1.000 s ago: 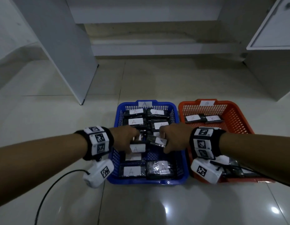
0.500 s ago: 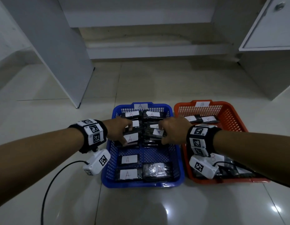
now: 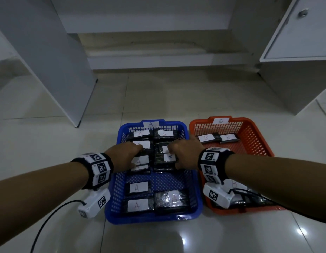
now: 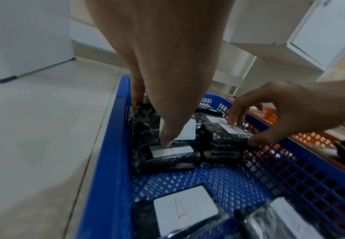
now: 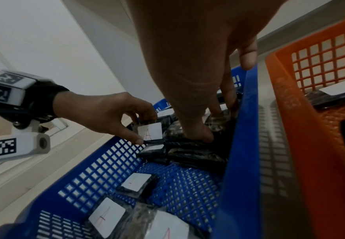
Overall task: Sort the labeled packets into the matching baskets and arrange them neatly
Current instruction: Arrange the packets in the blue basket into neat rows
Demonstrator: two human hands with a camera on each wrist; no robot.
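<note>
**Both hands on the A stacks in the blue basket**

The left hand (image 3: 124,154) has its grip curled over the left stack of packets (image 4: 167,155): the thumb tip presses down on the top white label while the fingers wrap the stack's far end. The right hand (image 3: 185,155) has its grip closed on the right stack of packets (image 5: 190,150), thumb on the near edge and fingers hooked over the far side, close against the basket wall. Both stacks sit side by side in the middle of the blue basket (image 3: 113,189), with a bare strip of mesh floor just in front of them.

Further black packets marked A lie in the same basket: two at the far end and three along the near end (image 3: 138,205). The basket's far rim carries a tag reading A. Just beside it on the right stands the orange basket (image 3: 253,132), tagged B, with two B packets (image 3: 206,138) at its far end and more near the front, partly hidden by the right wrist. Both baskets rest on the glossy tiled floor (image 3: 49,143), with white cabinets behind.
</note>
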